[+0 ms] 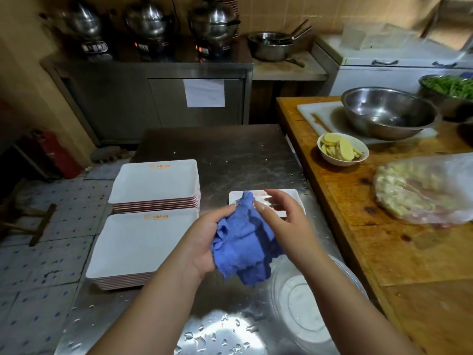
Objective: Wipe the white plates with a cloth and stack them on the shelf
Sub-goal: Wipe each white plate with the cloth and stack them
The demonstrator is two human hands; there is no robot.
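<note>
My left hand (207, 239) grips a crumpled blue cloth (245, 242) above the wet steel table (230, 155). My right hand (284, 216) hovers beside the cloth with fingers loosely spread, its fingertips touching the cloth's top edge. Under both hands lies a single white rectangular plate (294, 198), mostly hidden. On the table's left side stand two stacks of white rectangular plates with orange logos: a far stack (156, 183) and a near stack (138, 244).
A clear glass bowl (307, 311) sits at the near right of the steel table. To the right, a wooden counter (409, 252) carries a steel bowl (389, 114), a small bowl of sliced ginger (343, 149) and a plastic bag of food (425, 193). Cookers stand on the back cabinet.
</note>
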